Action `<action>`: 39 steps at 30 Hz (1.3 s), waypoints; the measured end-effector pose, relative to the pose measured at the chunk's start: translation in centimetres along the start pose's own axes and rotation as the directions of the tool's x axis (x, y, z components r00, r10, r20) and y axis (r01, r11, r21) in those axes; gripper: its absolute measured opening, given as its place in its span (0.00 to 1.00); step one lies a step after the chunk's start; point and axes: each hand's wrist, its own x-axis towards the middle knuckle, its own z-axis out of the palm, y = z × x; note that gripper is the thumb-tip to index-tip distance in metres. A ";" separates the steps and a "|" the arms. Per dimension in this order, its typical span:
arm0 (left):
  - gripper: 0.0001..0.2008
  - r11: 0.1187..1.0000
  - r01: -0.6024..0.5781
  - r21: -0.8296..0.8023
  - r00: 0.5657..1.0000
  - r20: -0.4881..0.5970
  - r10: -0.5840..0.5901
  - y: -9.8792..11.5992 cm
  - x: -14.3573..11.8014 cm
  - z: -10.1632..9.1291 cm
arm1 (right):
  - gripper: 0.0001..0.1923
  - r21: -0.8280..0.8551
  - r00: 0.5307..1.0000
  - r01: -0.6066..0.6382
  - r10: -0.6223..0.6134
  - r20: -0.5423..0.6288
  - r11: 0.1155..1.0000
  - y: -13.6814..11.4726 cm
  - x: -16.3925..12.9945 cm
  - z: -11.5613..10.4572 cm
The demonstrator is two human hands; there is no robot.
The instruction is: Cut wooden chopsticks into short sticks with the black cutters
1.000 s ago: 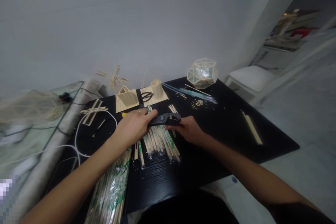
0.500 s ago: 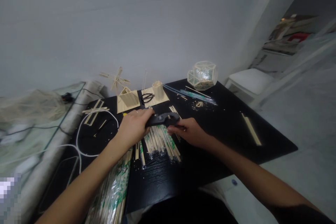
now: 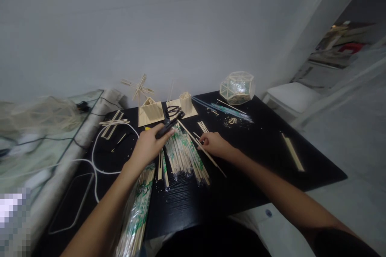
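My left hand (image 3: 147, 142) is closed round a black plier-like tool (image 3: 169, 126). Its dark head points up and right, and a bit of yellow shows by my knuckles. My right hand (image 3: 215, 144) pinches a long thin wooden stick (image 3: 208, 154), which slants down to the right; its fingertips partly hide the grip. Between and below my hands lies a spread of plastic-wrapped chopsticks (image 3: 181, 154) with green print. Several bare sticks (image 3: 202, 127) lie just beyond my right hand.
Two stick models on wooden bases (image 3: 150, 114) (image 3: 187, 106) stand at the back, with a faceted stick frame (image 3: 238, 88) to the right. A white cable (image 3: 93, 156) loops on the left. Sticks (image 3: 293, 152) lie near the black table's right side (image 3: 256, 168); a wrapped bundle (image 3: 135, 213) is in front.
The tool has swung away from my right hand and now points up and away. The long stick now shows clearly in my right hand. The view has shifted slightly.
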 end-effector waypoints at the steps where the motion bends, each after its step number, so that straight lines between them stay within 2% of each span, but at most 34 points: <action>1: 0.24 1.000 0.011 -0.022 0.999 0.047 -0.010 0.3 -0.2 0.4 | 0.07 -0.012 0.999 -0.016 0.016 -0.030 1.000 0.0 0.4 0.4; 5: 0.28 0.981 0.028 -0.193 0.962 0.272 0.026 0.7 -1.1 2.2 | 0.09 -0.045 0.995 -0.050 0.046 -0.084 0.998 0.2 1.5 1.2; 8: 0.27 0.966 0.016 -0.257 0.930 0.359 0.080 0.4 -1.6 3.5 | 0.09 0.016 0.989 0.030 -0.028 -0.142 0.999 0.5 1.2 1.1; 10: 0.25 0.969 -0.016 -0.245 0.931 0.350 0.104 0.2 -1.8 4.1 | 0.15 0.199 0.985 0.084 -0.052 -0.163 0.976 0.6 0.6 0.7; 13: 0.23 0.976 -0.080 -0.203 0.945 0.296 0.139 0.2 -2.0 4.7 | 0.20 0.544 0.998 0.046 -0.016 -0.061 0.838 0.0 -0.9 0.3; 16: 0.24 0.989 -0.087 -0.123 0.955 0.273 0.118 0.4 -2.2 5.2 | 0.18 0.678 1.000 -0.014 0.007 0.013 0.735 -1.2 -2.5 0.4; 18: 0.25 0.996 -0.057 -0.075 0.960 0.269 0.075 0.4 -2.4 5.5 | 0.16 0.682 1.000 0.007 0.015 -0.026 0.732 -1.9 -3.2 0.7; 23: 0.27 0.999 -0.023 -0.047 0.972 0.234 0.033 0.4 -2.7 5.9 | 0.14 0.531 0.968 0.167 -0.035 -0.248 0.831 -2.8 -3.5 1.9; 26: 0.28 0.999 -0.019 -0.032 0.974 0.223 0.026 0.4 -2.8 5.9 | 0.14 0.448 0.946 0.205 -0.058 -0.320 0.870 -2.8 -3.4 2.3; 31: 0.30 0.999 -0.008 0.033 0.976 0.218 0.001 0.3 -2.9 6.1 | 0.18 0.364 0.938 0.213 -0.085 -0.336 0.907 -3.0 -3.4 2.2; 39: 0.32 0.990 0.007 0.142 0.982 0.185 -0.033 0.4 -2.9 6.3 | 0.17 0.381 0.938 0.207 -0.073 -0.339 0.901 -2.7 -3.3 2.5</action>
